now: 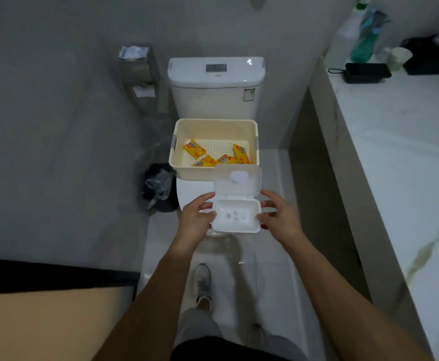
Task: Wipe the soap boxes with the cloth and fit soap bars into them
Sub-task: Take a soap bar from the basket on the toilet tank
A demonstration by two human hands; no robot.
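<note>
One soap box (236,215) hangs open and empty above the toilet, left hand (196,220) and right hand (281,217) clamping its sides with curled fingers. Four wrapped soap bars (194,149) wait in the basket (187,168); no cloth visible.

Count on inspection: one white soap box (236,215), lid open. One cream basket (214,127). Four yellow-wrapped soap bars (194,149) visible inside it, partly hidden by the box lid, so more cannot be ruled out. Two hands: left hand (194,217), right hand (281,217). One black bin (158,187).
</note>
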